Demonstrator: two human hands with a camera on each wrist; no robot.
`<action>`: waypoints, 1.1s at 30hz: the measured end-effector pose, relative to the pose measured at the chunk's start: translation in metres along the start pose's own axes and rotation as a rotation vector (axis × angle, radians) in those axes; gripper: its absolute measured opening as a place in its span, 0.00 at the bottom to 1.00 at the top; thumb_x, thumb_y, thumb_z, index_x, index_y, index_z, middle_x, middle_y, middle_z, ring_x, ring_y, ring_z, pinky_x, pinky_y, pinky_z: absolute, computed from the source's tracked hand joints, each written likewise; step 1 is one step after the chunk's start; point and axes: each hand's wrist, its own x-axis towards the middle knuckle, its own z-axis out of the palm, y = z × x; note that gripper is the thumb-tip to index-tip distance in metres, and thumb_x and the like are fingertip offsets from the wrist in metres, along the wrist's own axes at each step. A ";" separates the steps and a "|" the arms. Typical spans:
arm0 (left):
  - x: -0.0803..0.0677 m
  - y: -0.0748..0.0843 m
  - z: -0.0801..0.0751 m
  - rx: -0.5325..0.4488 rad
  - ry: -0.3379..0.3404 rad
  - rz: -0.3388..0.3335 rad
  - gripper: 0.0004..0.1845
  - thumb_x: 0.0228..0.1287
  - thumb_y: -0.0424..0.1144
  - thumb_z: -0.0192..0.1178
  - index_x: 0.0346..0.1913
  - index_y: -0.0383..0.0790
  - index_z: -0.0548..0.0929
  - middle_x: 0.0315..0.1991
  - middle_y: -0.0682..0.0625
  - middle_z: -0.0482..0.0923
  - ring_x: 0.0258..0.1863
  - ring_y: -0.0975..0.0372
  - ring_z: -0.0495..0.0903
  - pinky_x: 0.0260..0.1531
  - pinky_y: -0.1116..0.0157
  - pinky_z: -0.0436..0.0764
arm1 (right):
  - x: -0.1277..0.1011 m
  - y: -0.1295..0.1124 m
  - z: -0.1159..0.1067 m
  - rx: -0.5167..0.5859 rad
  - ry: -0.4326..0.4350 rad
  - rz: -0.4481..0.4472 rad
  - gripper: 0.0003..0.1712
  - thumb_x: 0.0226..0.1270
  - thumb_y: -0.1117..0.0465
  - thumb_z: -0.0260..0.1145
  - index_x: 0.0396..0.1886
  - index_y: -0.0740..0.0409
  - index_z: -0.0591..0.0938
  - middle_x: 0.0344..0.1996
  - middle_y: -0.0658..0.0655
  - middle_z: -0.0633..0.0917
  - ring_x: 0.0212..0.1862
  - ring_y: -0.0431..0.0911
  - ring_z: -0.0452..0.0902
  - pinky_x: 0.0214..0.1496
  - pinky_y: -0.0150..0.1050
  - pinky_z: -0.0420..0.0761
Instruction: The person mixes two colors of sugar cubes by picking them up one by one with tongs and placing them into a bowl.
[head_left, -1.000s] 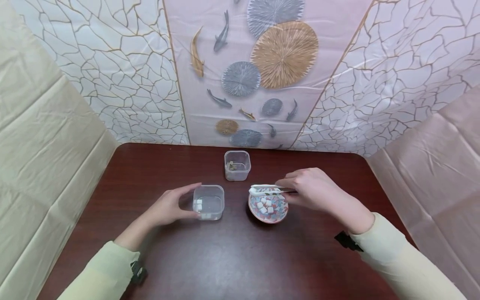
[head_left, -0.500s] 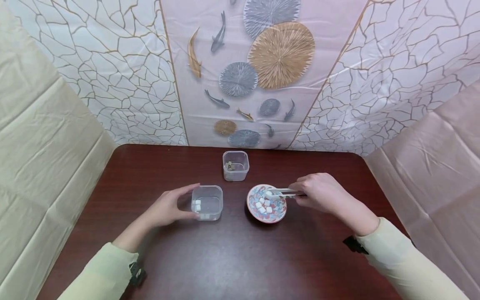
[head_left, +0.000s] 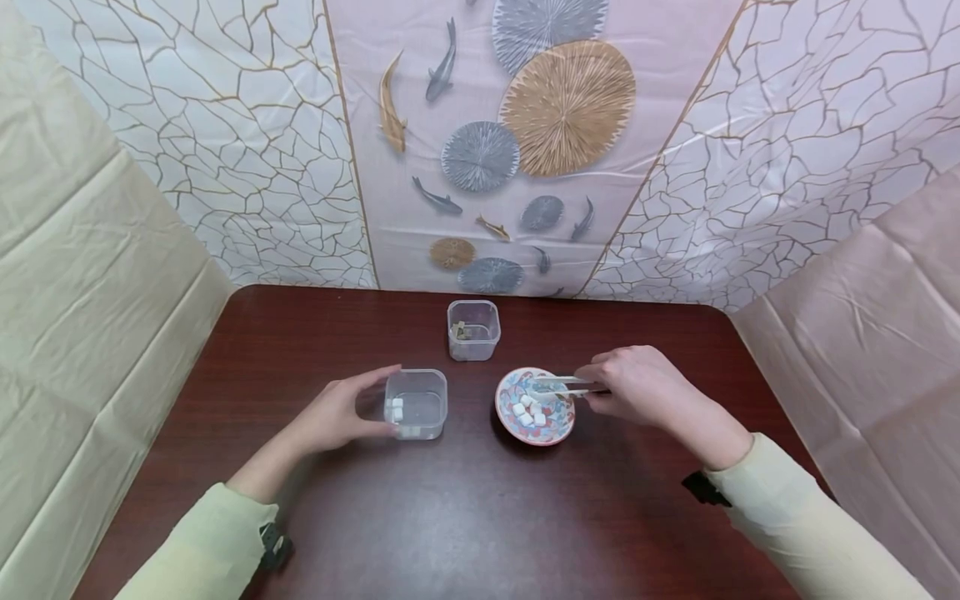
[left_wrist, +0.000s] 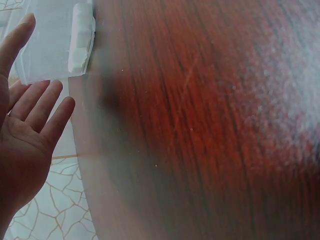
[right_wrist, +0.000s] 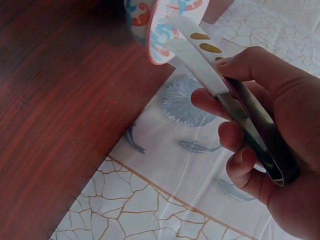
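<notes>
The left hand point(head_left: 341, 414) cups the clear container point(head_left: 417, 403), fingers straight against its side. Beside it, the right hand point(head_left: 637, 387) grips tongs point(head_left: 558, 386) whose tips reach into the patterned bowl point(head_left: 535, 406) of white cubes point(head_left: 527, 410). A second container point(head_left: 473, 330) stands farther back.

I'm seeing soft, even light from above glaring palely on the table point(head_left: 465, 517). The head view is bending at its edges. My left hand point(left_wrist: 25, 130) is blurring close up; short shadows are hugging the bowl point(head_left: 536, 407).

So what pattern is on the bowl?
Red and blue motifs on white, on the bowl; head view shows it best.
</notes>
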 end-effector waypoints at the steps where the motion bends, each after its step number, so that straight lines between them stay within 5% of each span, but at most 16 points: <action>1: 0.000 0.000 0.000 -0.002 -0.001 0.000 0.49 0.54 0.44 0.85 0.79 0.43 0.73 0.68 0.42 0.82 0.69 0.47 0.80 0.69 0.43 0.76 | 0.001 -0.001 -0.001 0.008 0.004 0.002 0.12 0.47 0.63 0.78 0.27 0.44 0.84 0.22 0.41 0.79 0.21 0.39 0.73 0.22 0.40 0.72; 9: 0.001 -0.002 -0.001 -0.008 -0.006 -0.001 0.50 0.54 0.45 0.85 0.79 0.42 0.73 0.68 0.41 0.82 0.69 0.48 0.80 0.69 0.43 0.76 | 0.022 -0.015 -0.011 0.095 0.080 -0.059 0.14 0.54 0.60 0.78 0.43 0.46 0.92 0.30 0.41 0.87 0.29 0.41 0.84 0.27 0.41 0.80; 17: 0.001 0.000 0.000 -0.035 -0.017 -0.010 0.50 0.54 0.44 0.85 0.79 0.42 0.72 0.69 0.42 0.81 0.69 0.48 0.80 0.70 0.44 0.76 | 0.062 -0.040 -0.014 0.103 0.123 -0.175 0.15 0.55 0.60 0.77 0.45 0.48 0.92 0.28 0.42 0.84 0.26 0.39 0.78 0.25 0.39 0.75; 25: 0.000 -0.001 0.001 -0.030 -0.016 -0.006 0.50 0.54 0.44 0.85 0.79 0.43 0.72 0.69 0.43 0.81 0.69 0.49 0.80 0.71 0.45 0.75 | 0.100 -0.060 -0.007 0.044 0.118 -0.271 0.12 0.57 0.58 0.76 0.42 0.48 0.90 0.31 0.44 0.89 0.29 0.41 0.83 0.25 0.41 0.78; 33: 0.001 -0.002 0.000 -0.062 -0.021 0.006 0.50 0.53 0.41 0.85 0.79 0.40 0.72 0.70 0.43 0.80 0.69 0.50 0.80 0.70 0.48 0.76 | 0.131 -0.070 0.006 0.050 0.025 -0.310 0.08 0.58 0.58 0.74 0.39 0.46 0.89 0.30 0.42 0.89 0.29 0.40 0.82 0.25 0.41 0.77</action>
